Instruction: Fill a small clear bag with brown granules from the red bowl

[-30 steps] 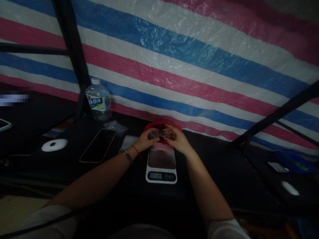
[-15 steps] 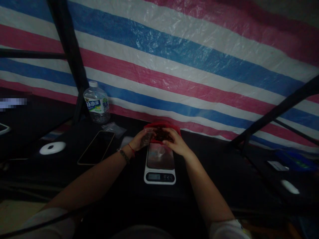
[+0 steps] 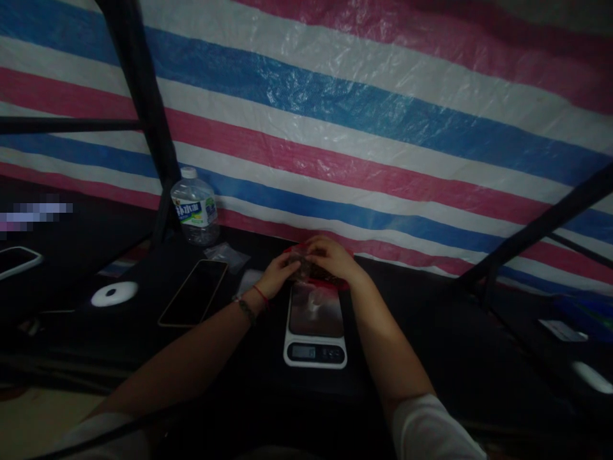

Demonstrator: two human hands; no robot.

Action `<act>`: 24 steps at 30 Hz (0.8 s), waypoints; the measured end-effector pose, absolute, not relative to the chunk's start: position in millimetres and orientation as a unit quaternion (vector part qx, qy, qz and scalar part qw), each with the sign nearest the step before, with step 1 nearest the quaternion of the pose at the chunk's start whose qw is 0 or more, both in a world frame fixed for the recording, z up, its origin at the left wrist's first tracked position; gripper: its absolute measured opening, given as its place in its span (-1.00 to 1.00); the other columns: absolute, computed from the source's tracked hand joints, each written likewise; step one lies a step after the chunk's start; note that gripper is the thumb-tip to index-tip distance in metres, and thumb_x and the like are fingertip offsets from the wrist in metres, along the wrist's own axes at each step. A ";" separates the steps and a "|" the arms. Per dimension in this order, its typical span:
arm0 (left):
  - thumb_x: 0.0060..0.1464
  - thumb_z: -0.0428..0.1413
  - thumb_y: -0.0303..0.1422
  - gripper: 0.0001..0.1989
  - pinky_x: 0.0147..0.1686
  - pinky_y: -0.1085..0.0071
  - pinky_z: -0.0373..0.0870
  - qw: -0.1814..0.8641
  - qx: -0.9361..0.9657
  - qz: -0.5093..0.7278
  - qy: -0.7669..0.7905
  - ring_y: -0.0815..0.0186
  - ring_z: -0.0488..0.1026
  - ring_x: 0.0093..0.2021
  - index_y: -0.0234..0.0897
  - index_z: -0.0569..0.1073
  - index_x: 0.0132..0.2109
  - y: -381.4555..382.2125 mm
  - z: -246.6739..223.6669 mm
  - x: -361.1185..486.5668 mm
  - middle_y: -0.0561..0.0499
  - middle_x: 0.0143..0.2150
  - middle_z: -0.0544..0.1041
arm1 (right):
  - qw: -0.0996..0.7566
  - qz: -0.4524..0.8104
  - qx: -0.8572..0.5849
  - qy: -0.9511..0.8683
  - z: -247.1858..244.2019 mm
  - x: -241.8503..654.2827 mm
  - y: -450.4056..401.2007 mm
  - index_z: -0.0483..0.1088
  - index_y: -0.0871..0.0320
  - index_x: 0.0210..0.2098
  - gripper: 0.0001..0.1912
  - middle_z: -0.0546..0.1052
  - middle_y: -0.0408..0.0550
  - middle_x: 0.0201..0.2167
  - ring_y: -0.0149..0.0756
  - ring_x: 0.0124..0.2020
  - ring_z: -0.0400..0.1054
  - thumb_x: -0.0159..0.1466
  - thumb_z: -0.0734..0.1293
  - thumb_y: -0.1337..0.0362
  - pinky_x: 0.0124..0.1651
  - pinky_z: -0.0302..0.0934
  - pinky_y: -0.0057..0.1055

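Note:
My left hand (image 3: pixel 276 276) and my right hand (image 3: pixel 330 257) meet just beyond the far end of a small white kitchen scale (image 3: pixel 315 326). Between them they pinch a small clear plastic bag (image 3: pixel 301 265) with dark contents. Under and behind the hands sits a red container (image 3: pixel 341 282), mostly hidden by my right hand. The scale's shiny platform is bare and its display faces me. A red string and a bead bracelet circle my left wrist.
A dark phone (image 3: pixel 194 292) lies left of the scale, with a white round puck (image 3: pixel 113 294) further left. A water bottle (image 3: pixel 194 207) stands by a black pole. Small clear bags (image 3: pixel 230 254) lie near it. A striped tarp (image 3: pixel 364 128) backs the black table.
My right hand has moved up over the red container and joined my left hand on the small bag. The camera view has shifted slightly down and right.

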State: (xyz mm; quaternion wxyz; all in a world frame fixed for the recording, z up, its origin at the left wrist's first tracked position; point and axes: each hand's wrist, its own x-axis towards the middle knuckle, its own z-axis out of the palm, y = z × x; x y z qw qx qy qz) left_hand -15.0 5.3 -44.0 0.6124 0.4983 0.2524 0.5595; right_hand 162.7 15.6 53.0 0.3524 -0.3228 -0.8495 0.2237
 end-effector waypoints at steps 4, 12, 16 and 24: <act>-0.04 0.25 -0.19 -0.58 -0.12 0.32 0.42 0.561 0.532 0.566 0.287 0.25 0.50 -0.18 -0.33 0.51 -0.06 1.4 -36.2 -14.6 -0.09 -0.11 0.56 | 0.373 0.311 -0.389 -0.783 33.8 162.6 15.5 0.46 0.15 -0.10 -0.67 0.53 -0.01 -0.18 -0.29 -0.25 0.41 0.13 0.39 0.24 -0.19 0.28 -0.37; -0.07 0.25 -0.15 -0.64 -0.14 0.28 0.45 0.476 0.524 0.609 0.357 0.23 0.51 -0.24 -0.35 0.54 -0.20 -0.8 -26.2 -17.9 -0.10 -0.22 0.59 | 0.388 0.293 -0.429 -0.762 24.0 158.0 14.6 0.53 0.18 -0.39 -0.79 0.54 -0.11 -0.46 -0.34 -0.43 0.38 0.17 0.34 0.17 -0.37 0.18 -0.46; -0.11 0.25 -0.16 -0.66 -0.21 0.33 0.45 0.461 0.500 0.633 0.371 0.27 0.50 -0.28 -0.33 0.53 -0.25 3.0 -26.6 -18.7 -0.06 -0.28 0.58 | 0.421 0.264 -0.461 -0.735 24.1 157.1 15.6 0.51 0.17 -0.45 -0.81 0.53 -0.12 -0.49 -0.34 -0.46 0.37 0.13 0.37 0.16 -0.39 0.17 -0.46; -0.13 0.25 -0.20 -0.72 -0.33 0.43 0.42 0.476 0.447 0.662 0.369 0.36 0.44 -0.39 -0.31 0.47 -0.31 6.7 -28.6 -18.2 0.04 -0.39 0.52 | 0.436 0.288 -0.439 -0.731 21.4 159.9 17.0 0.48 0.17 -0.40 -0.82 0.53 -0.12 -0.46 -0.34 -0.44 0.37 0.14 0.34 0.18 -0.35 0.20 -0.46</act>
